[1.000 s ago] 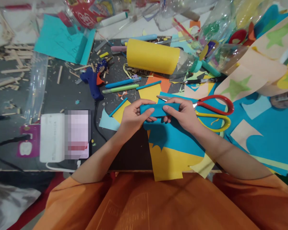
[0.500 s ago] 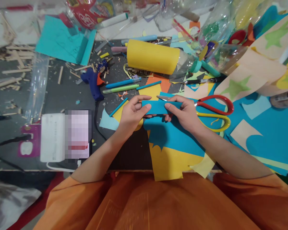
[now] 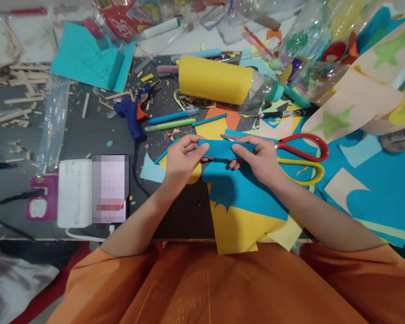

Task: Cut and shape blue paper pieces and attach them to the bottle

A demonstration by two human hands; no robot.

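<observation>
Both hands hold a rolled strip of blue paper (image 3: 224, 149) level above the table. My left hand (image 3: 182, 159) pinches its left end, thumb on top. My right hand (image 3: 261, 159) grips its right end, with fingers curled under it. Beneath them lie blue paper sheets (image 3: 249, 191) and a yellow sheet (image 3: 238, 227) that hangs over the table's front edge. Red-and-yellow scissors (image 3: 300, 155) lie just right of my right hand.
A blue glue gun (image 3: 131, 117) and its cord lie left of the hands. A bottle wrapped in yellow paper (image 3: 216, 81) lies behind them, with coloured paper tubes (image 3: 170, 121) in front of it. A white box (image 3: 74, 193) and phone sit at left. Paper with green stars (image 3: 351, 112) fills the right.
The hands have turned the blue roll slightly and lifted it a little away from me; my left thumb has shifted along the top.
</observation>
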